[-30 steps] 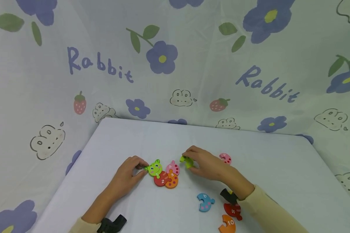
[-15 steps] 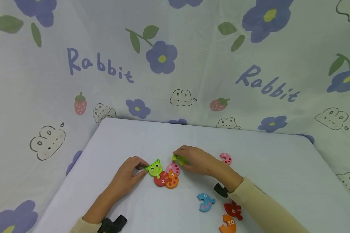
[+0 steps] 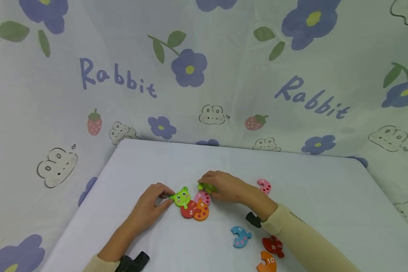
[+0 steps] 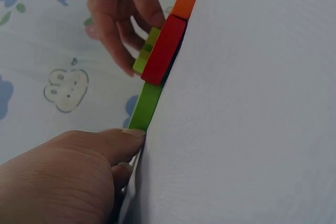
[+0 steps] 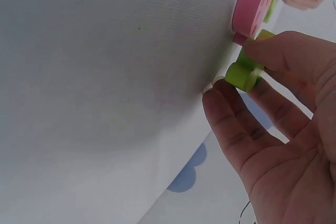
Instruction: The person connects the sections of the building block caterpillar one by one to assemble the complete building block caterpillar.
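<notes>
My left hand (image 3: 150, 207) pinches the left edge of the green animal-face piece (image 3: 182, 198), thumb and finger on its rim. Joined to that face are the red 2 piece (image 3: 189, 210), the orange 3 piece (image 3: 201, 211) and the pink piece (image 3: 203, 198). My right hand (image 3: 226, 187) holds a green piece (image 3: 209, 187) just behind the pink one. In the right wrist view the thumb and fingers pinch this green piece (image 5: 243, 76) beside the pink piece's knob (image 5: 240, 39); whether they touch I cannot tell.
To the right lie a blue 6 piece (image 3: 240, 237), a red 8 piece (image 3: 273, 246), an orange 10 piece (image 3: 267, 261) and a pink piece (image 3: 265, 186) behind my right forearm. A patterned cloth (image 3: 238, 75) hangs behind the white table (image 3: 156, 155).
My right hand has moved left with the green piece, from right of the joined pieces to just behind the pink one. My left hand has stayed at the face piece.
</notes>
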Action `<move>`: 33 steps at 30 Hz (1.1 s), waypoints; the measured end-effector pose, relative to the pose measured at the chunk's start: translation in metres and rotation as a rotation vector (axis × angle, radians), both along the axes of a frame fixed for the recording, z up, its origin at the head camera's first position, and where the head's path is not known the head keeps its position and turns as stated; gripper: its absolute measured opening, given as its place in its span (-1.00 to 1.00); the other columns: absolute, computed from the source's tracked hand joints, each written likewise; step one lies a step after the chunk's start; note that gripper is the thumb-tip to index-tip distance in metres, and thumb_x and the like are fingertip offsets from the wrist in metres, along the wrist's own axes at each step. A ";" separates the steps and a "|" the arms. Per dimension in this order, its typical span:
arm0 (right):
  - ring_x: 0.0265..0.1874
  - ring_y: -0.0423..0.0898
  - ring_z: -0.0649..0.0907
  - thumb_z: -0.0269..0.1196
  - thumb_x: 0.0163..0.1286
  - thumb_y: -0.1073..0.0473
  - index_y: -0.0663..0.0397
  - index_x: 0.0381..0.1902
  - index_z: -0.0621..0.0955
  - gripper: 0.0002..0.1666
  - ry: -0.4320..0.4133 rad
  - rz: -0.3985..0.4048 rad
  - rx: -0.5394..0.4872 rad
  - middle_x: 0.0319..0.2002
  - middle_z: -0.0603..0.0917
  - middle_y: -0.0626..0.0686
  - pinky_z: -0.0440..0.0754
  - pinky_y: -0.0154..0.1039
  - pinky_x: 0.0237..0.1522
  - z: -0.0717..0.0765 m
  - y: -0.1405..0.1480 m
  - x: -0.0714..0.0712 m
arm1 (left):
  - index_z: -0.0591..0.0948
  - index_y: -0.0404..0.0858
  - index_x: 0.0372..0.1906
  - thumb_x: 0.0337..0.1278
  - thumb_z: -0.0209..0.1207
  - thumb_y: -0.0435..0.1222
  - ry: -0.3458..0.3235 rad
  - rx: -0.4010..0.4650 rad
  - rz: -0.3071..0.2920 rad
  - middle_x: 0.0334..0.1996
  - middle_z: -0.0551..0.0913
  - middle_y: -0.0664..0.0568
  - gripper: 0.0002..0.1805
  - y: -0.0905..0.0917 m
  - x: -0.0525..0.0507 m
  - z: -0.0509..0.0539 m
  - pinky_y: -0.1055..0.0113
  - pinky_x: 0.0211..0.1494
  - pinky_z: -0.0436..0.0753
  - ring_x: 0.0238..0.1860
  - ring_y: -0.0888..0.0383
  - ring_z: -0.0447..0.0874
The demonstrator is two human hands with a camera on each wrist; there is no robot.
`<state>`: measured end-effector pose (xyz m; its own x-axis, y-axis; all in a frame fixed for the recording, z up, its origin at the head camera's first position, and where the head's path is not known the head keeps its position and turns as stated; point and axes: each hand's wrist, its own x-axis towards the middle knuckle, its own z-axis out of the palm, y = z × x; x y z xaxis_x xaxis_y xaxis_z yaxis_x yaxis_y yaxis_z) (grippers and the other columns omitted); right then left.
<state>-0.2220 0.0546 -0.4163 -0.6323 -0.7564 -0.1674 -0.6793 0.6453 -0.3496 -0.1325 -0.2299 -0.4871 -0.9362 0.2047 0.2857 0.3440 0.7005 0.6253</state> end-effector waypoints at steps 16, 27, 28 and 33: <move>0.25 -0.03 0.58 0.42 0.43 0.21 -0.09 0.35 0.65 -0.46 0.062 0.073 0.031 0.29 0.63 -0.02 0.58 -0.22 0.25 -0.002 -0.007 -0.002 | 0.68 -0.04 -0.04 0.17 0.47 -0.43 0.024 -0.001 0.003 -0.13 0.63 0.30 -0.66 0.001 0.000 -0.004 0.28 0.01 0.62 -0.10 0.29 0.50; 0.19 -0.04 0.56 0.47 0.39 0.14 -0.14 0.32 0.68 -0.46 0.108 0.042 0.104 0.25 0.62 -0.01 0.62 -0.26 0.16 -0.005 -0.007 0.001 | 0.68 -0.05 -0.04 0.15 0.47 -0.44 0.049 0.003 0.001 -0.14 0.63 0.29 -0.65 0.001 0.000 -0.005 0.29 -0.01 0.63 -0.10 0.28 0.51; 0.19 -0.04 0.55 0.48 0.38 0.13 -0.15 0.31 0.68 -0.46 0.109 0.036 0.108 0.25 0.62 -0.01 0.63 -0.26 0.16 -0.005 -0.006 0.001 | 0.68 -0.05 -0.04 0.15 0.48 -0.44 0.051 0.005 0.000 -0.14 0.63 0.29 -0.65 0.001 0.000 -0.005 0.29 -0.01 0.63 -0.10 0.28 0.52; 0.17 -0.05 0.56 0.49 0.37 0.12 -0.14 0.30 0.69 -0.46 0.110 0.016 0.116 0.22 0.62 -0.01 0.63 -0.26 0.15 -0.006 -0.005 0.003 | 0.68 -0.06 -0.01 0.17 0.48 -0.42 0.050 0.007 0.000 -0.12 0.65 0.28 -0.66 0.002 0.001 -0.005 0.28 0.00 0.63 -0.10 0.28 0.52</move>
